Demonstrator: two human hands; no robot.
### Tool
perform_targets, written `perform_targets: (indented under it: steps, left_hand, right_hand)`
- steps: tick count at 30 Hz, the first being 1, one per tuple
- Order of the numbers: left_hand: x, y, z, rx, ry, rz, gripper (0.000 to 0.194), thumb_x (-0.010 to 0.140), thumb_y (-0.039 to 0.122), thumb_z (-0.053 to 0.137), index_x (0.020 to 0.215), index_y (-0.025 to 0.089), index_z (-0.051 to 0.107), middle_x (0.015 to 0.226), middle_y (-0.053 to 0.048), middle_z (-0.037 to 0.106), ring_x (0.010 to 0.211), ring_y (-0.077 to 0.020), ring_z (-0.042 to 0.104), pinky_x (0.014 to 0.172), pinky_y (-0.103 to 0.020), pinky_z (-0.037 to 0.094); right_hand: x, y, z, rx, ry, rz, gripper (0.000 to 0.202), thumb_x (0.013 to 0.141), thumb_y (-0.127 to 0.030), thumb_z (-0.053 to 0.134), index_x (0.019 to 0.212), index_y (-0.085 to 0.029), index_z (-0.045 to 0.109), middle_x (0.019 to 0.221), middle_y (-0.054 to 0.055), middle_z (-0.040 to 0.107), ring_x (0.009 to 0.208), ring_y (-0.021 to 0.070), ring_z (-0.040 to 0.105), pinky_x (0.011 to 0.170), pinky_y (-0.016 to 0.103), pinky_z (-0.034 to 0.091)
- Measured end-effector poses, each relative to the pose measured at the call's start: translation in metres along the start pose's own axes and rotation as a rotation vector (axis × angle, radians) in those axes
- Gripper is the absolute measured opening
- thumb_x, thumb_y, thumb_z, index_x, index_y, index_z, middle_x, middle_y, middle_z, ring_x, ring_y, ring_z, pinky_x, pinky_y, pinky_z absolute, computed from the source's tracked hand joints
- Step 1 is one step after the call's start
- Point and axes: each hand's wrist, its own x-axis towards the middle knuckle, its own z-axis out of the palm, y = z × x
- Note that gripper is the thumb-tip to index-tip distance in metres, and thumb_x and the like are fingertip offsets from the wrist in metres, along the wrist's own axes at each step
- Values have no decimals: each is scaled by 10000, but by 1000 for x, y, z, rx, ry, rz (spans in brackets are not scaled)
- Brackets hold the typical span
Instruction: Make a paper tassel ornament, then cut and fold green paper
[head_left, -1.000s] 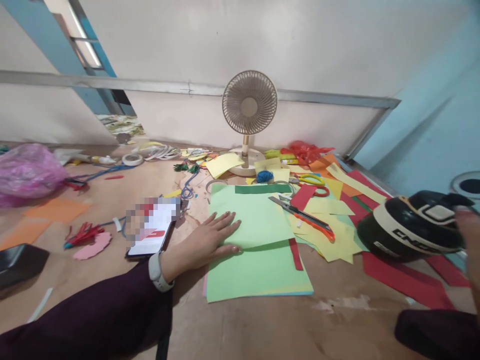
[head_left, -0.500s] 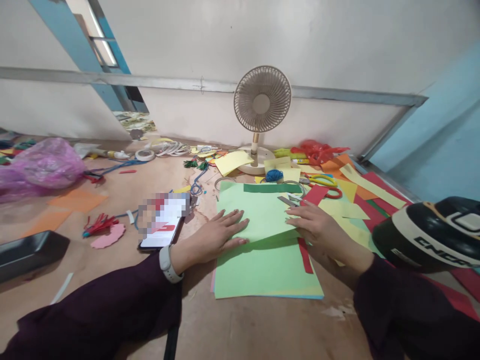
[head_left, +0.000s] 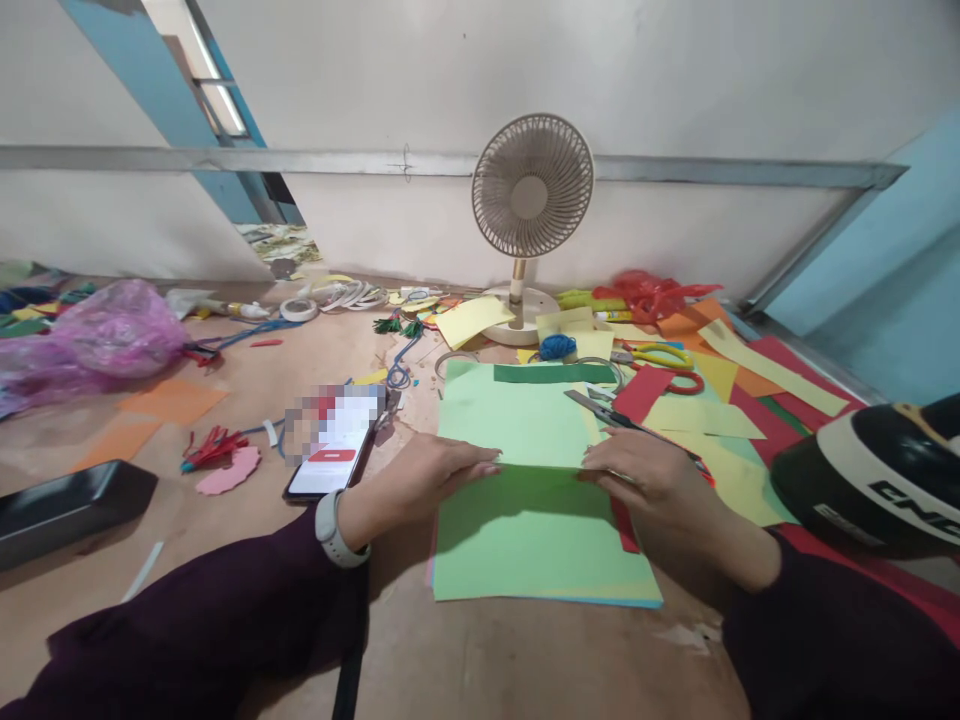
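Taking the lifted paper edge as the dial's centre, a stack of coloured paper (head_left: 540, 560), pale green on top, lies at six o'clock. A red strip (head_left: 625, 528) rests on its border at four. The left hand (head_left: 420, 485) at nine and the right hand (head_left: 664, 490) at three pinch the near edge of the upper green sheet (head_left: 525, 420), fingertips closed on it; the sheet spreads away toward twelve.

Judging by this, work on the sheet is at an early stage: its edge is raised and held, yet no crease or cut shows. Some strips are already cut; how much remains, I cannot tell.

Farther out, a cutter knife (head_left: 622, 418) lies at two and a phone (head_left: 349, 435) near ten. A dark-green strip (head_left: 555, 373) crosses the sheet's far end at twelve, with blue yarn (head_left: 558, 347) and a fan (head_left: 532, 195) beyond.
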Motion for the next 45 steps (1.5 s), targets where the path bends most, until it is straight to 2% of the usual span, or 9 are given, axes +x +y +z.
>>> perform_targets:
  steps: [6, 15, 18, 21, 26, 30, 33, 41, 45]
  left_hand:
    - [2, -6, 2, -108, -18, -62, 382, 998, 391, 384, 1074, 190, 699, 995, -54, 742, 832, -167, 709, 710, -228, 526]
    - [0, -2, 5, 42, 72, -54, 375, 1008, 349, 354, 965, 156, 673, 780, -50, 731, 661, -157, 687, 598, -234, 499]
    - [-3, -5, 5, 53, 220, 69, 286, 1004, 284, 377, 1009, 152, 631, 851, -61, 734, 743, -156, 700, 662, -244, 528]
    - [-5, -9, 0, 24, 327, 237, 205, 989, 209, 417, 1107, 169, 580, 992, -69, 725, 903, -152, 690, 794, -270, 543]
    - [-15, 0, -12, 186, 52, 449, 386, 925, 399, 540, 1219, 150, 526, 1143, -130, 677, 1046, -236, 644, 913, -378, 519]
    - [-29, 23, -5, 200, -56, 474, 229, 969, 196, 422, 1139, 162, 571, 1036, -111, 698, 944, -191, 658, 814, -301, 528]
    - [-35, 36, 6, 134, -92, 378, 181, 963, 197, 442, 983, 174, 620, 905, -69, 689, 825, -160, 635, 728, -257, 500]
    - [-21, 36, 21, -181, -101, -168, 301, 950, 315, 492, 715, 152, 586, 750, -25, 558, 704, -125, 559, 632, -223, 424]
    - [-12, 34, 22, -140, -125, -268, 316, 941, 322, 484, 677, 159, 545, 747, -16, 530, 630, -121, 525, 581, -240, 384]
  right_hand:
    - [2, -9, 6, 217, -10, 356, 382, 979, -357, 379, 735, -212, 634, 740, 27, 691, 672, 169, 662, 586, 262, 527]
    - [1, -11, 7, 377, 37, 522, 319, 903, -461, 513, 763, -213, 658, 746, 18, 701, 691, 184, 672, 624, 281, 547]
    - [-1, -8, 3, 398, 29, 364, 296, 798, -471, 661, 926, -204, 668, 939, 62, 716, 865, 220, 683, 720, 315, 575]
    - [-3, -3, 1, 312, 51, 46, 204, 874, -323, 601, 1039, -215, 656, 1038, 75, 710, 967, 200, 671, 888, 369, 538]
    - [-8, -17, 1, 47, 55, -317, 218, 916, -150, 468, 1068, -164, 624, 980, 94, 726, 939, 182, 668, 940, 423, 497]
    - [-18, -40, 6, -26, -45, -378, 228, 905, -72, 443, 1006, -147, 634, 979, 79, 724, 935, 175, 655, 953, 409, 476]
    - [-27, -48, 8, 43, -127, -271, 201, 918, -141, 465, 986, -173, 652, 983, 70, 717, 920, 175, 648, 908, 382, 484]
    - [-26, -53, 8, 139, -208, 516, 377, 919, -462, 501, 663, -189, 547, 894, 35, 623, 814, 160, 582, 733, 309, 476]
    - [-18, -53, 14, 1, -176, 593, 347, 922, -440, 500, 683, -189, 506, 818, 39, 565, 806, 185, 541, 725, 343, 473]
